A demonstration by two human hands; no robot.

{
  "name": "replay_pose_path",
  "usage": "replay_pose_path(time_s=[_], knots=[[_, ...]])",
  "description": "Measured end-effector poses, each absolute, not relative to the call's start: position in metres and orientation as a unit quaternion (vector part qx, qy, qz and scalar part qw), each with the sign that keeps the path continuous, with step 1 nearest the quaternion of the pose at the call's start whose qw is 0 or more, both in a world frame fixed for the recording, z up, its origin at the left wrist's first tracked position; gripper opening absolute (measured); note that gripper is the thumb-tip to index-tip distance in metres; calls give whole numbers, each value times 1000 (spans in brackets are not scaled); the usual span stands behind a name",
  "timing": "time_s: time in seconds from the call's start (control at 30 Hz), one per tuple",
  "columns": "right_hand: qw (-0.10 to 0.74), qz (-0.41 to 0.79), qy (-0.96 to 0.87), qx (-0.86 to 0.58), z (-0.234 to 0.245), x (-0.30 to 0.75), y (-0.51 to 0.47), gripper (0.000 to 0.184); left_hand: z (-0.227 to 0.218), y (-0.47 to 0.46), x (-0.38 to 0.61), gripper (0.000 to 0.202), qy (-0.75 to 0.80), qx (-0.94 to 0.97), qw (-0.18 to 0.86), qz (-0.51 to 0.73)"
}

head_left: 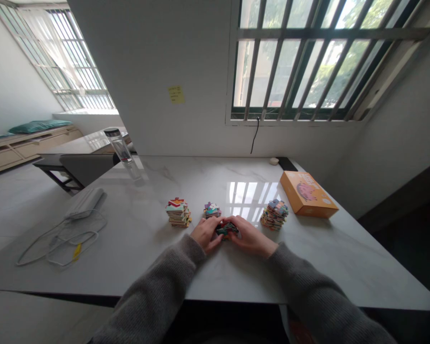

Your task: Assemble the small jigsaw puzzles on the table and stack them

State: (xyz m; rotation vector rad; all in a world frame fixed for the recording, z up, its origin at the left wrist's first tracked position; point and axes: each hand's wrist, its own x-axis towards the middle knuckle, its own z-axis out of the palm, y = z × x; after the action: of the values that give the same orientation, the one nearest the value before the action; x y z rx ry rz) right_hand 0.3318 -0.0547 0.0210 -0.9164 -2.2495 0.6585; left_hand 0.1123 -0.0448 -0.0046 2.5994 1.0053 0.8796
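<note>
Here, a small clump of jigsaw pieces (226, 230) is gripped above a white marble table (200, 177), though whether it rests on the surface cannot be told. It is largely hidden by the hands, with only red and dark green patches showing, and it cannot be made out whether the pieces are joined. The clump is closed in from one side by the left hand (206, 234) and from the other by the right hand (251, 236). The fingers (209, 228) of the left hand are curled around it, and the fingers (233, 222) of the right hand are bent over it, with little open space left between the two hands. The forearms are covered by grey knit sleeves (157, 291) and are cut off by the lower edge of the view.

Just beyond the hands, three stacks of jigsaw pieces are set apart in a row: a tall left stack (177, 212), a low middle stack (212, 210) and a leaning right stack (274, 215). An orange cardboard box (308, 193) lies beyond the right stack, and its printed picture is hard to make out. Further left, a clear upright bottle (122, 152) and a white pouch (85, 203) with a looped white cable (64, 246) are seen.
</note>
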Motion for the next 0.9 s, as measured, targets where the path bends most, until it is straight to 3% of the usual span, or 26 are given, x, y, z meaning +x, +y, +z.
replay_pose_path(time_s=[0.33,0.53,0.7,0.8,0.9], knots=[[242,190,-823,-477,15,335,-56,23,-20,-41,113,60,334,892,113,283],[299,198,-815,-455,14,340,-57,30,-21,-39,115,45,333,882,125,308],[356,235,-810,-401,27,342,-59,25,-14,-40,116,28,318,871,128,351],[338,219,-840,-363,33,342,-64,23,-12,-41,116,25,317,880,118,334],[280,200,-879,-329,34,342,-70,41,-9,-43,116,22,324,882,120,320]])
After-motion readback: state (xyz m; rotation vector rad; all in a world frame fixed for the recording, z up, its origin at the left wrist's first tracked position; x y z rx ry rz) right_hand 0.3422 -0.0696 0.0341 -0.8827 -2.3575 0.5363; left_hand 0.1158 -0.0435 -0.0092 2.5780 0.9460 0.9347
